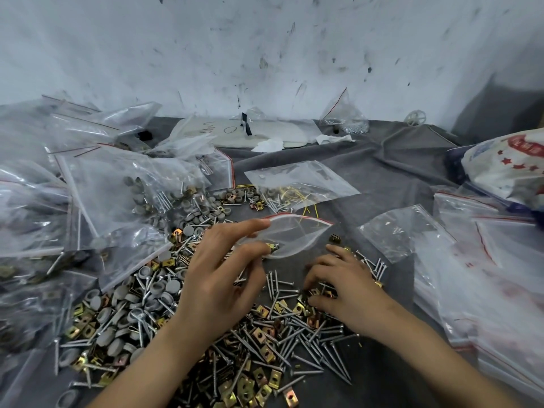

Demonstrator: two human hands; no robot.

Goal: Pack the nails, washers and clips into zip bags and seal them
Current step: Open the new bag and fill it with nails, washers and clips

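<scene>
Possibly the limp zip bag (294, 234), pinched open by the left hand (223, 275) alone, sags shut as the right hand (344, 287), fingers curled over clips (298, 308) (grip unclear), brings pieces across.

A grey cloth (397, 160) meets a scuffed white wall (206, 54), star-printed bag (506, 169) at right.

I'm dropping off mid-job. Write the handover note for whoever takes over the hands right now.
Left hand: pinches the open zip bag by its mouth.
Right hand: fingers curled down into the loose clips and nails; a grip cannot be told.
Done: at least one clip is inside the bag; bags with parts are piled on the left.
Left: add nails, washers and clips, then seal.
</scene>
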